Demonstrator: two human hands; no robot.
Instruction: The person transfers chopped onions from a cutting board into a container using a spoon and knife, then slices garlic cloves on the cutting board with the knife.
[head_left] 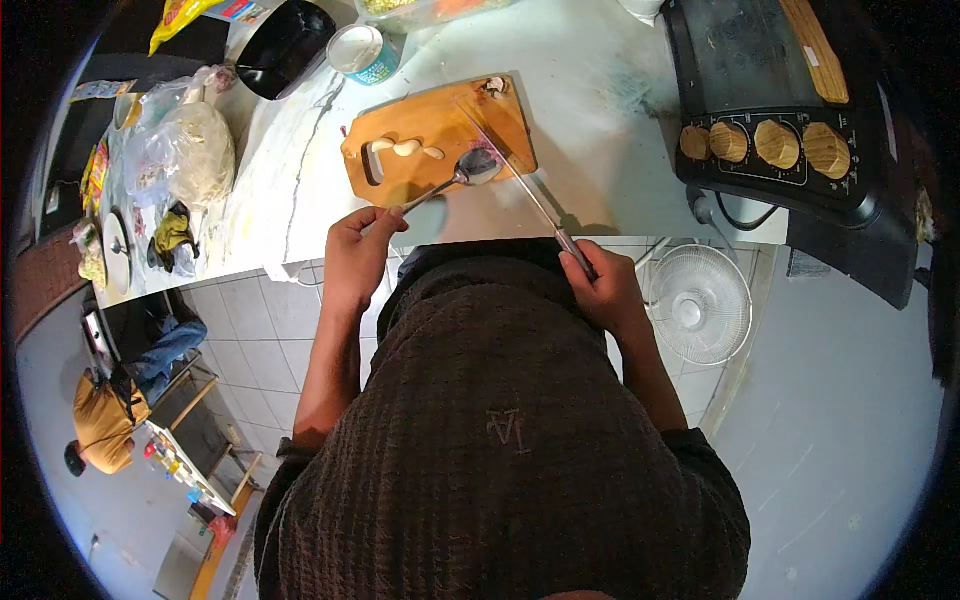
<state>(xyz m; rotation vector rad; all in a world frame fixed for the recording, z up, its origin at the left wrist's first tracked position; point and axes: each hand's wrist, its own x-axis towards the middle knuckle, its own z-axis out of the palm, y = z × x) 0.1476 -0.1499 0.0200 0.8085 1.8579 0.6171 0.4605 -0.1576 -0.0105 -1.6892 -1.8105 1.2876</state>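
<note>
My left hand [362, 245] is closed on the handle of a metal spoon [477, 164], whose bowl is over the wooden cutting board [400, 118]. My right hand [606, 288] grips a long, thin-bladed knife [525, 185] by its handle. Its blade slants up and left across the board, passing close to the spoon's bowl; whether they touch I cannot tell. Several peeled garlic cloves [406, 147] lie in a row near the board's left end. Small purplish bits [484, 143] show beside the blade. A pale and dark scrap [494, 87] sits at the far right corner.
A griddle with wooden knobs [777, 144] stands at the right. Beyond the board are a white and teal tub [363, 54] and a black container [285, 50]. Plastic bags [190, 150] lie at the left. A fan [700, 304] stands below; another person [108, 420] is lower left.
</note>
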